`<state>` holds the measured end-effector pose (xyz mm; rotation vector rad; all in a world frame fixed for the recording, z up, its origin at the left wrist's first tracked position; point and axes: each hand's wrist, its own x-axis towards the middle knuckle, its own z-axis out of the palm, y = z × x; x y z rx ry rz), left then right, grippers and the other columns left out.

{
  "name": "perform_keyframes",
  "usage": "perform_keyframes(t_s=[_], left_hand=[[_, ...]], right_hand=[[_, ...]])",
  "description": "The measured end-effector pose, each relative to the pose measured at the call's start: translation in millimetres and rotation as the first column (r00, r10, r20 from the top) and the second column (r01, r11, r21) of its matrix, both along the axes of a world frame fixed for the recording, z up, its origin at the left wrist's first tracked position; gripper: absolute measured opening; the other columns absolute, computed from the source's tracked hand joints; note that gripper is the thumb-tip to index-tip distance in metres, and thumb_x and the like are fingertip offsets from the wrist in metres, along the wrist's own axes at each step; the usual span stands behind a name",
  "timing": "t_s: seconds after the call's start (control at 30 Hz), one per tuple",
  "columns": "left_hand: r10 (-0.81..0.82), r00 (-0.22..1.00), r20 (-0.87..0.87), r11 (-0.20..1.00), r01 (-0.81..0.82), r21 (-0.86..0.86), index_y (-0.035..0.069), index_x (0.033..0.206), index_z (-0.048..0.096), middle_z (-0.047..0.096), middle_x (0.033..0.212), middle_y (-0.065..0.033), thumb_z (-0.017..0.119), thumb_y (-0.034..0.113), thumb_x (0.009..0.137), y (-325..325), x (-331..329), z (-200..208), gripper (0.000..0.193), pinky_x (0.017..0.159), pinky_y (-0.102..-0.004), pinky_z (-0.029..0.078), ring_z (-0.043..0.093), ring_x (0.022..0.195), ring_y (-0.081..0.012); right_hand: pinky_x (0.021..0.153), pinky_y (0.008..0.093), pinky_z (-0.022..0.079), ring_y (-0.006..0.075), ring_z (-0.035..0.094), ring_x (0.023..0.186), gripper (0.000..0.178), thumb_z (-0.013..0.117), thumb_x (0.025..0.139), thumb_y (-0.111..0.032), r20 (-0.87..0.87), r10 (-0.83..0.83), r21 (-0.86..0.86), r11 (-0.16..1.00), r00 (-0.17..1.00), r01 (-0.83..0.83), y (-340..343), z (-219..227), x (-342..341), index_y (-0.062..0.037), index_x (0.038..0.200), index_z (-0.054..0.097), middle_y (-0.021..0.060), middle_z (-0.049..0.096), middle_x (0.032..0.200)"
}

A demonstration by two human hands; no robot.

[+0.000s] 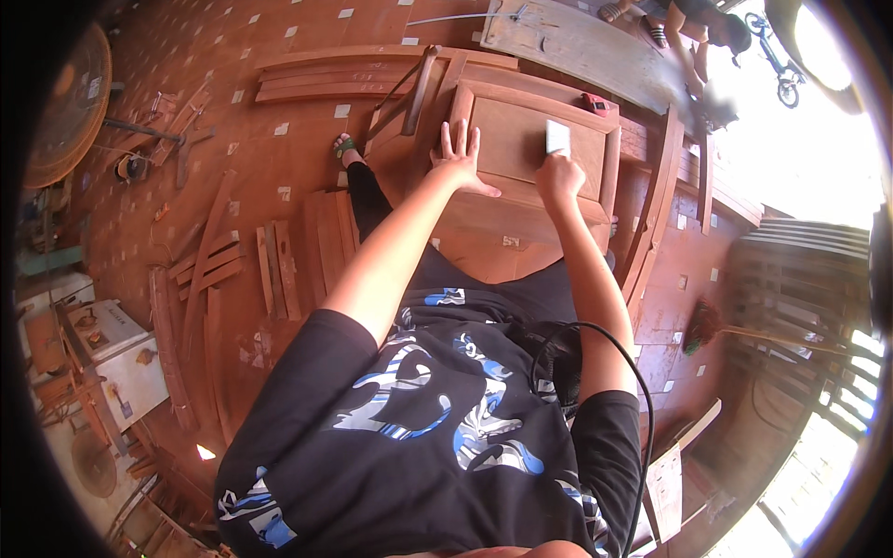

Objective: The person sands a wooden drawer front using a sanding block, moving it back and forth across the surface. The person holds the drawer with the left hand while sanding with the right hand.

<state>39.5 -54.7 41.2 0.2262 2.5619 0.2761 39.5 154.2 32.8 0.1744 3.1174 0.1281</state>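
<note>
A wooden frame-and-panel piece (510, 139) lies in front of me, its flat centre bordered by raised rails. My left hand (456, 166) rests on its left side with fingers spread, and it holds nothing. Over the right part of the panel my right hand (560, 179) is closed in a fist. From it juts a flat, whitish, rectangular blade (557, 138), which looks like a scraper; its handle is hidden in my fingers. A small red-and-black tool (595, 104), perhaps a tape measure, sits on the far right corner of the wood.
Long planks (335, 79) lie beyond on the tiled floor, with more boards (656, 200) to the right. Wood strips (209, 270) are scattered at left, near a fan (70, 102) and a white machine (126, 363). Another person (693, 42) crouches at the far right.
</note>
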Motion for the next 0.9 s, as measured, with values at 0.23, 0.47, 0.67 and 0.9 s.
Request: perform_keyframes(t_s=[0.23,0.47,0.67,0.9], left_hand=[[0.015,0.992,0.122,0.995,-0.003,-0.095,0.013,0.153,-0.019,-0.028,0.158,-0.0128,0.076,0.078,0.053,2,-5,11,0.152,0.109,-0.0711,0.017,-0.028,0.142,-0.0435],[0.002,0.999,0.041,1.000,-0.001,-0.022,0.013,0.154,-0.013,-0.024,0.159,-0.0139,0.078,0.074,0.054,10,0,12,0.148,0.108,-0.0728,0.016,-0.026,0.142,-0.0455],[0.052,0.999,0.011,0.997,-0.051,-0.059,0.017,0.155,-0.011,-0.019,0.161,-0.0112,0.076,0.075,0.055,0,9,15,0.144,0.110,-0.0704,0.017,-0.019,0.145,-0.0428],[0.043,0.999,0.012,0.997,-0.042,-0.062,0.018,0.155,-0.012,-0.022,0.160,-0.0116,0.076,0.077,0.053,4,6,10,0.147,0.110,-0.0703,0.018,-0.021,0.145,-0.0431]], right_hand=[[0.073,0.0470,0.055,0.0408,0.068,0.081,0.030,0.058,0.084,-0.027,0.055,0.234,-0.523,0.835,0.971,-0.171,-37,19,0,-0.0036,0.097,0.071,0.0242,0.068,0.084],[0.089,0.0436,0.051,0.0365,0.067,0.102,0.047,0.064,0.076,-0.038,0.120,-0.089,-0.607,0.782,0.989,0.144,94,-3,-23,-0.0053,0.110,0.070,0.0239,0.070,0.100],[0.079,0.0508,0.055,0.0394,0.069,0.089,0.031,0.051,0.087,-0.024,-0.002,-0.310,-0.265,0.917,0.951,0.299,83,37,4,-0.0052,0.103,0.070,0.0218,0.071,0.093],[0.069,0.0423,0.058,0.0330,0.072,0.075,0.025,0.054,0.082,-0.018,0.006,-0.081,-0.059,0.995,0.997,0.082,-9,10,17,0.0006,0.096,0.063,0.0183,0.071,0.082]])
